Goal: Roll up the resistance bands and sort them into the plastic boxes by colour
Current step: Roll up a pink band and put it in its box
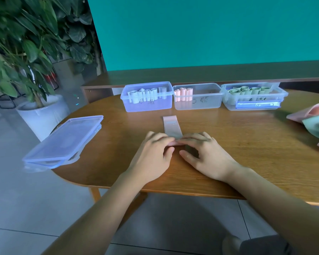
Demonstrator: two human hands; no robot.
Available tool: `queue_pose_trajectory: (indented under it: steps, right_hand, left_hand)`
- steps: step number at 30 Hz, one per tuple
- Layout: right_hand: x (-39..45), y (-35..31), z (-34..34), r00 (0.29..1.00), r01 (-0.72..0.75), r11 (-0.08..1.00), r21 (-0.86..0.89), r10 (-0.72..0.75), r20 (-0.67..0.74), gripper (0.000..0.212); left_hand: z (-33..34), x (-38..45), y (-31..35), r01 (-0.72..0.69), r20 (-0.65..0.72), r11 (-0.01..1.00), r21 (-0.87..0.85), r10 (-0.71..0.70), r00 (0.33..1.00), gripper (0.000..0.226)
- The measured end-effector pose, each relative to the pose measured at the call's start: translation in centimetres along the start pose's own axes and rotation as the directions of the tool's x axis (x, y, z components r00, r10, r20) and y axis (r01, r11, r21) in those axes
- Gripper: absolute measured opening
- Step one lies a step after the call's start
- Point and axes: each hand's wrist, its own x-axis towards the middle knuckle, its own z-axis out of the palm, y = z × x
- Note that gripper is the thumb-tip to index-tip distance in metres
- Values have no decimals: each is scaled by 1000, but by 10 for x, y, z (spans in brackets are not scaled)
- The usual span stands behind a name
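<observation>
1. Head view: both forearms reach forward over the near edge of the wooden tabletop [247, 144], palms down, wrists low, the two hands side by side and nearly touching at the fingertips.
2. The left hand [153, 155] has its fingers curled down onto the near end of a pink resistance band [171, 127], thumb tucked underneath toward the middle; it pinches the started roll.
3. The right hand [204, 155] mirrors it, fingers bent over the same rolled end, thumb stretched toward the left thumb; its grip is closed on the band too.
4. The unrolled part of the band lies flat on the tabletop, running straight away from the fingers toward the boxes.
5. At the far side stand three clear plastic boxes in a row: the left box [147, 105] holds pale blue-grey rolls, the middle box [199, 103] pink rolls at its left end, the right box [254, 104] green rolls.
6. Stacked lids [63, 140] sit at the left edge of the tabletop, overhanging it.
7. Loose pink and green bands [313, 124] lie at the right edge.
</observation>
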Motion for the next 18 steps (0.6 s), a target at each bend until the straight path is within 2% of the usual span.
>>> queue_pose_trajectory:
  steps: [6,10,14,18]
  right_hand:
    - [8,2,0,999,11,999,32,-9,-44,37]
    - [12,4,-2,1000,0,1000,-6,0,0,40]
    - [18,8,-3,999,-35,999,-38,35,4,40]
    - [25,11,-2,998,-52,995,-86,55,33,46]
  left_hand:
    - [-2,4,1,-1,-5,999,-35,0,1000,32]
    - [4,12,-5,29,49,999,38,-31,998,32]
    - [5,14,-5,2,-17,1000,13,-2,1000,30]
    - [5,16,-6,-10,-26,999,-32,9,1000,32]
